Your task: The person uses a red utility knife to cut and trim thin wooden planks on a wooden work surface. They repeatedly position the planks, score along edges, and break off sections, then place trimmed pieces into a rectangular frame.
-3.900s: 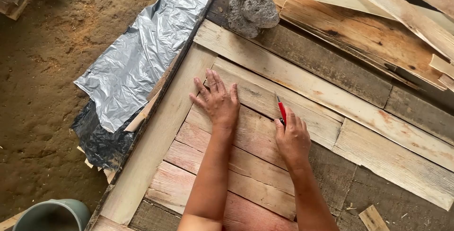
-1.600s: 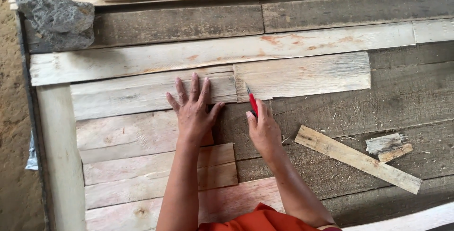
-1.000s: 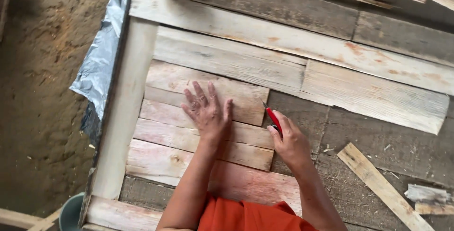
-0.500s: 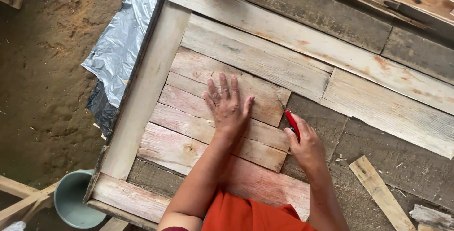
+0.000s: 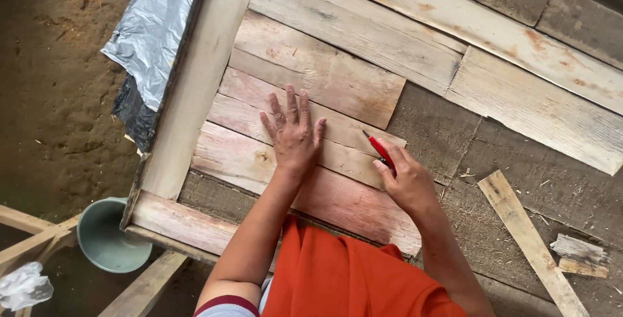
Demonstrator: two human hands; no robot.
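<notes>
A: Start at the left. What's over there?

B: Bare dirt ground, with a grey-green bucket [image 5: 107, 239] near the bottom left corner, and a crumpled sheet of silver foil [image 5: 152, 28] lying over black plastic along the left edge of the wooden bench [image 5: 195, 83].

A: And the left hand?

B: The left hand [image 5: 293, 136] lies flat, palm down, fingers spread wide and gripping nothing. It presses on a row of short reddish planks [image 5: 259, 155] laid side by side on the bench top.

A: The right hand?

B: The right hand [image 5: 405, 181] is just right of the left, curled closed around a red pencil [image 5: 379, 151]. The pencil's far end points up and to the left, with its tip at the right end of one short plank, close to the left hand's fingertips but apart from them.

A: Anything further right?

B: Dark, weathered boards form the bench top there. A loose pale wooden strip [image 5: 529, 242] lies at a slant on them, with a small splintered offcut [image 5: 577, 255] near its right side. Long pale boards [image 5: 454, 25] run across the far part.
</notes>
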